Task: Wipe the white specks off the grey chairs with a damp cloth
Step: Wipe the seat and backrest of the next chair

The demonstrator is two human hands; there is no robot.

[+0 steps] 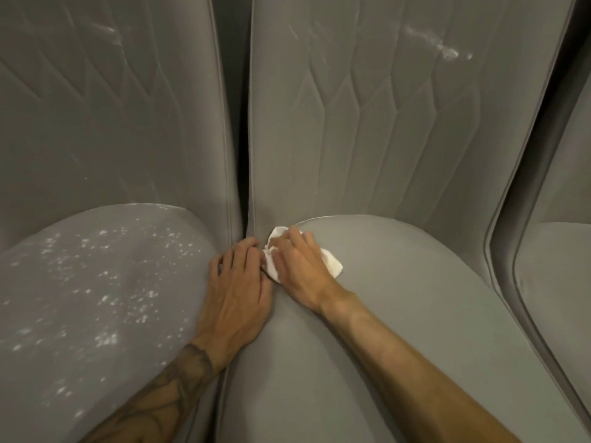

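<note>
My right hand (297,270) is pinching the cloth (332,266) in curled fingers at eleven o'clock on the middle seat (399,298); my left hand (238,289), fingers spread, is leaning on the nine o'clock seat (166,330) (risking grinding its specks (105,338) in).

No text, label, brand, number or sign could be read anywhere in the view. The grey chairs (383,155) carried only stitched quilting lines. The white cloth (332,266) near the centre of the frame was plain. The tattoo (188,372) on the forearm at the lower left of the frame showed dark lines with no legible letters.
</note>
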